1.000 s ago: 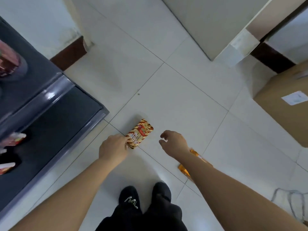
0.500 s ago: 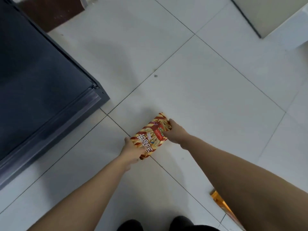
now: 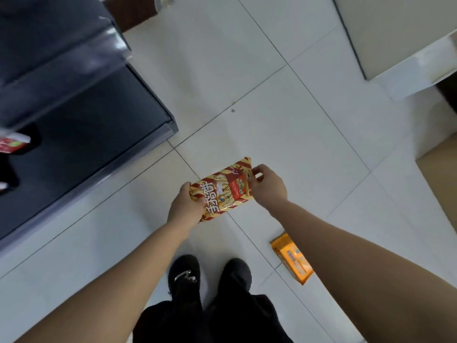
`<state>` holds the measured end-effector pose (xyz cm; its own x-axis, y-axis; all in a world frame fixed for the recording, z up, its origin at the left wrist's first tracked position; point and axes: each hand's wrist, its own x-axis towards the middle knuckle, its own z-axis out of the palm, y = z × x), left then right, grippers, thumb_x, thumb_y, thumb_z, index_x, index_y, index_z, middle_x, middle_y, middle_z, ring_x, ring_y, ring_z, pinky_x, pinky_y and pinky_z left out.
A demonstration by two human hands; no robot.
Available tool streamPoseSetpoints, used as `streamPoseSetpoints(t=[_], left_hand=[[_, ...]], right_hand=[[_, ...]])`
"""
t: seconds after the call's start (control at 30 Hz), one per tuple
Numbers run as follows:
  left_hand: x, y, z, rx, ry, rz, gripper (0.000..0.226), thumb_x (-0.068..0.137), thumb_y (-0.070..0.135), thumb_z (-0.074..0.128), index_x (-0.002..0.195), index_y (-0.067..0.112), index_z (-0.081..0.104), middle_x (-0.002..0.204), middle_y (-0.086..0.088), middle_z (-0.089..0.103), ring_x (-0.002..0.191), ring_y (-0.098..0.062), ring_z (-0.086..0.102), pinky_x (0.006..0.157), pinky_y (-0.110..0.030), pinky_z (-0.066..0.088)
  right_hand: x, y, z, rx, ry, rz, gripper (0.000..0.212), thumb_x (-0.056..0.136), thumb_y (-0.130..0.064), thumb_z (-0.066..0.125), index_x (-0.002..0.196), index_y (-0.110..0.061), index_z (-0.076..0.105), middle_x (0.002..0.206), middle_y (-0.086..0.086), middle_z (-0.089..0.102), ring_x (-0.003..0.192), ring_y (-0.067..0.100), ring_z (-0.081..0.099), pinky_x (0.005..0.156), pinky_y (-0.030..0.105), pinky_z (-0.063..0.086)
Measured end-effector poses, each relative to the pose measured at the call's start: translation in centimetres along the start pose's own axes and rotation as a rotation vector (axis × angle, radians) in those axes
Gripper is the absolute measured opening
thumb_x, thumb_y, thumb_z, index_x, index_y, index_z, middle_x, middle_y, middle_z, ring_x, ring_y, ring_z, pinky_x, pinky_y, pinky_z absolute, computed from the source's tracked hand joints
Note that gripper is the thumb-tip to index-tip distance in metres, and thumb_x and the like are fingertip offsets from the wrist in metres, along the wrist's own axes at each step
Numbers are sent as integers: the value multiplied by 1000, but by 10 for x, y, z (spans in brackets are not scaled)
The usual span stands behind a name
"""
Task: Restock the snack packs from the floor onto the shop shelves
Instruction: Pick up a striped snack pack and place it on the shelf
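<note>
You have a pair of black shoes (image 3: 184, 271) at 6 o'clock with black trousers (image 3: 210, 318) beneath them, a tan cardboard box (image 3: 442, 154) at the 3 o'clock edge, a pale unit with a white edge (image 3: 395, 33) at 1 o'clock, and a brown skirting board (image 3: 133, 13) at 11 o'clock.

Prob. shop: dark shelves (image 3: 99, 129) w/ red pack (image 3: 11, 144).

Black trousers (image 3: 222, 320) and black shoes (image 3: 236, 271) show at 6 o'clock; the left shoe (image 3: 183, 264) carries a small silver clasp (image 3: 185, 277). The left hand (image 3: 185, 206) and right hand (image 3: 269, 189) are bare.
</note>
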<state>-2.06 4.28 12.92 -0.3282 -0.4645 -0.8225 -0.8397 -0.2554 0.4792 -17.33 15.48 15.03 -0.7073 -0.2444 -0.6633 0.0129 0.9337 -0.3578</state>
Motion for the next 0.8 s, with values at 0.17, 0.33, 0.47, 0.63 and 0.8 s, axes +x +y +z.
streamPoseSetpoints(t=[0.17, 0.33, 0.47, 0.63, 0.8], left_hand=[[-107, 35, -50, 18, 8, 19, 53, 93, 20, 55, 142, 23, 36, 133, -4, 54, 118, -29, 56, 94, -49, 52], [-202, 57, -96, -23, 63, -8, 61, 94, 17, 56, 148, 23, 28, 139, -6, 50, 123, -30, 53, 97, -49, 50], [-275, 54, -125, -207, 164, -98, 69, 89, 17, 63, 147, 18, 25, 136, -11, 52, 118, -31, 57, 95, -50, 51], [-352, 44, -152, -419, 318, -142, 21, 85, 17, 69, 99, 8, 56, 104, -10, 66, 98, -28, 64, 89, -46, 55], [-430, 23, -176, -592, 487, -125, 15, 86, 15, 69, 81, 14, 54, 101, -12, 66, 95, -30, 64, 89, -46, 55]], right_hand=[[-96, -37, -57, 1, 6, -20, 14, 94, -34, 51, 103, -25, 57, 84, -3, 66, 80, 20, 66, 73, 37, 55], [-184, -75, -98, -27, -10, -90, 15, 93, -31, 52, 105, -23, 57, 88, -2, 66, 78, 18, 64, 68, 32, 51], [-247, -103, -124, -69, -40, -203, 13, 92, -29, 54, 101, -22, 60, 87, -3, 65, 76, 18, 62, 59, 26, 44], [-312, -133, -143, -119, -70, -396, 13, 92, -30, 56, 101, -22, 61, 87, -3, 68, 74, 17, 63, 59, 26, 46], [-380, -159, -146, -161, -108, -591, 9, 92, -29, 57, 96, -22, 60, 85, -4, 66, 74, 17, 62, 62, 27, 50]])
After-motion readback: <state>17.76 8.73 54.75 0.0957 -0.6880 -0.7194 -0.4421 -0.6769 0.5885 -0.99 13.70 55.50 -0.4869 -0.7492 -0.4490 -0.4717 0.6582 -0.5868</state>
